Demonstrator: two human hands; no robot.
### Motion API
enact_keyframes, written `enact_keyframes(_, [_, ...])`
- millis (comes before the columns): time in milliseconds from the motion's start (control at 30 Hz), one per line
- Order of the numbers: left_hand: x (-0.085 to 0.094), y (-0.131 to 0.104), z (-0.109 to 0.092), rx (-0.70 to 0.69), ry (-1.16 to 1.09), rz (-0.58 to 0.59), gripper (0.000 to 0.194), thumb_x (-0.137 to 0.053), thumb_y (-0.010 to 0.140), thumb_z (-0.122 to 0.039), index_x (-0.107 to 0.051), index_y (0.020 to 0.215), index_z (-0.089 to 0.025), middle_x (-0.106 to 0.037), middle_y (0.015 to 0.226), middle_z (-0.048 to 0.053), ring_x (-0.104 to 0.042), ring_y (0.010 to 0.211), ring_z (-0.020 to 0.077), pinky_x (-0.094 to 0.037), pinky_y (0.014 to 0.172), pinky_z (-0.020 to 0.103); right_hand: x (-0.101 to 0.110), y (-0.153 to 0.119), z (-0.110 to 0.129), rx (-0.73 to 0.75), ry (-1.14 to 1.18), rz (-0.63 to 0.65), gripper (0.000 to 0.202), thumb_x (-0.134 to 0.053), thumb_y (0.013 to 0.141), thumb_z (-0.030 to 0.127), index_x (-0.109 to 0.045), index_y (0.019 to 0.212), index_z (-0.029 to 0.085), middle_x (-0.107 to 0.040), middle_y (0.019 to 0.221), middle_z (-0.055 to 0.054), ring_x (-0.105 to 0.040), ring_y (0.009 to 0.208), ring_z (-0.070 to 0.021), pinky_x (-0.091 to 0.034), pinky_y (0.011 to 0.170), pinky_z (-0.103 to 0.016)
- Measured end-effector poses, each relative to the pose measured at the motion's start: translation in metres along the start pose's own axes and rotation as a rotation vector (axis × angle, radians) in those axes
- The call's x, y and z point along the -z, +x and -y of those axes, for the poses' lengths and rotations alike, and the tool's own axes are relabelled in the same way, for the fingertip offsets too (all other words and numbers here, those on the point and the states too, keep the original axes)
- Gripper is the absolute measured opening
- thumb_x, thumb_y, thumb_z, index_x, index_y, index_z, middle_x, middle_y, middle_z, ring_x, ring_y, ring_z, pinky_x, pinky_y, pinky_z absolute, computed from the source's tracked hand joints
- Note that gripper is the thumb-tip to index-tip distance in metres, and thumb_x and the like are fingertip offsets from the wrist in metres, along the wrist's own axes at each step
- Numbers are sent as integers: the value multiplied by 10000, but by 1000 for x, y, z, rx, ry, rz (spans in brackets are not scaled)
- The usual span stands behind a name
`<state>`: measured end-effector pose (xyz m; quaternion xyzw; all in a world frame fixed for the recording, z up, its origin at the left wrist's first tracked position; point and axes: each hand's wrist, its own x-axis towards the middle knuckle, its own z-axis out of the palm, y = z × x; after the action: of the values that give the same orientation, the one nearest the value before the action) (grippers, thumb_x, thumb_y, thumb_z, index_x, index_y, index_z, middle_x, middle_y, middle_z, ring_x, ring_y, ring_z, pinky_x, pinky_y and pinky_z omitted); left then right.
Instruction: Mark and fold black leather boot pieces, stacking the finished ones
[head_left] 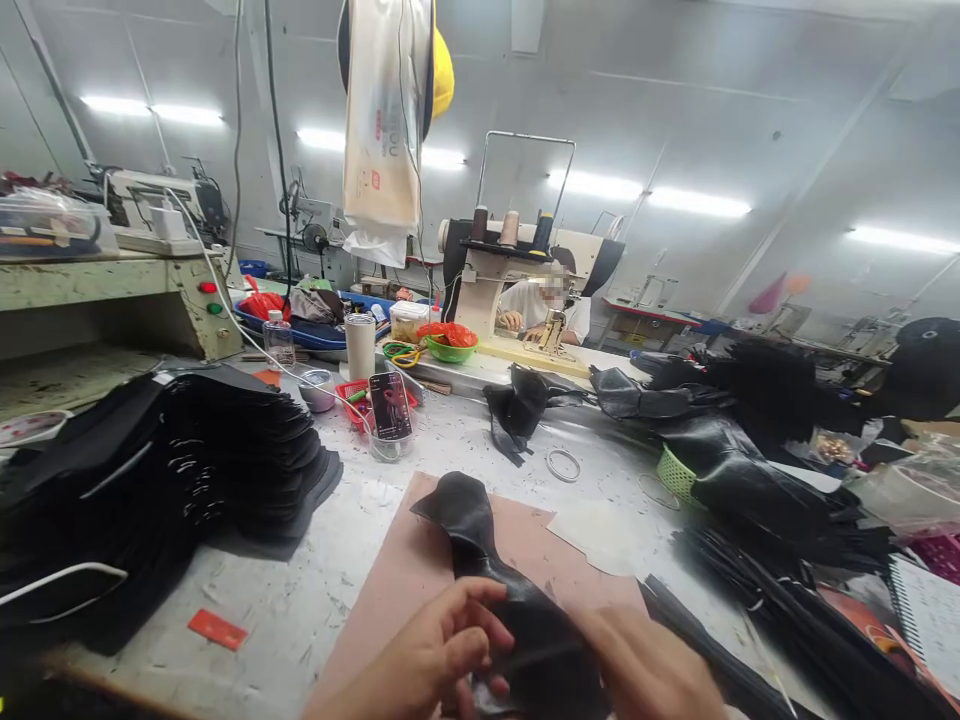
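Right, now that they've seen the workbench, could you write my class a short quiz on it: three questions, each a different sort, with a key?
1. True or false: the left hand and the right hand are both at the black piece.

2. What colour is the mat under that piece?
A) green
B) pink
C) blue

3. Fill in the blank: the sewing machine across the bench has ____ spools on top.

Key: 1 true; 2 B; 3 three.

Hands (450, 645) cropped below, right one (649, 660) blurred, notebook (930, 615) cropped
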<state>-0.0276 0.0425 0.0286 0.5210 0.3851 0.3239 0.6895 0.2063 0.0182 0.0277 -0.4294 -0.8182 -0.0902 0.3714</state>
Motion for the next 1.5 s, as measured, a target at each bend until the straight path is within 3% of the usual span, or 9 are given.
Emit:
enact_keyframes(67, [4,-5,-5,103,-183,-117,463,-713,554,-508,-567,853,-187,-565,693,-15,-540,519,112,-368,431,203,-19,29,13,208,-46,96,279,-350,870,149,-541,1068,195,-609,631,-34,-534,515,-159,-398,468,-268])
enact_keyframes(133, [13,-13,-9,115,-249,-254,354,-774,520,-397,-567,681,-158,-541,593,-37,-501,490,78,-359,459,189,-30,51,22,289,-83,168,273,-336,866,116,-554,1025,162,-599,619,-38,-516,509,-153,-380,457,-263])
enact_keyframes(367, [59,-34,-6,55,-365,-423,278,-821,444,-255,-636,622,-148,-579,554,-27,-480,525,69,-367,512,177,-64,100,30,443,-85,245,304,-328,853,106,-566,1041,133,-569,635,-53,-462,549,-177,-310,478,-291])
enact_keyframes(567, [112,-37,0,54,-445,-793,287,-797,495,-161,-643,737,-172,-610,669,-31,-589,608,108,-484,540,189,-122,169,7,49,-62,560,398,-381,769,36,-540,1129,91,-588,1015,-135,-493,921,-227,-371,800,-347])
enact_keyframes(733, [133,-36,9,37,-514,-914,246,-740,572,-61,-646,776,-163,-629,642,-14,-621,609,117,-530,557,162,-172,184,0,185,49,878,240,-502,696,113,-667,846,202,-635,879,-14,-553,809,-136,-410,713,-212])
enact_keyframes(867, [133,-35,1,4,-579,-1010,177,-609,672,29,-654,702,-140,-633,614,2,-613,555,93,-526,519,121,-185,180,-6,255,34,991,226,-552,638,187,-656,839,188,-611,896,-43,-556,784,-162,-404,627,-233])
enact_keyframes(1133, [135,-8,-40,-152,-669,-1054,264,-476,770,50,-658,722,-136,-660,657,10,-644,592,75,-527,540,98,-152,179,-13,392,-23,999,128,-545,592,179,-612,701,164,-621,696,-43,-542,700,-185,-355,775,-323])
enact_keyframes(1333, [108,33,-53,-196,-620,-791,212,-528,734,36,-653,733,-135,-678,684,17,-653,646,90,-521,621,140,-77,185,10,385,-125,855,96,-470,626,132,-546,669,172,-624,631,-51,-514,573,-175,-337,628,-314])
enact_keyframes(1500, [71,46,-49,-133,-588,-609,136,-653,652,-46,-670,753,-135,-700,755,52,-653,667,126,-514,622,198,-19,185,38,326,12,766,105,-434,665,117,-489,677,205,-572,605,-11,-461,523,-153,-287,516,-282])
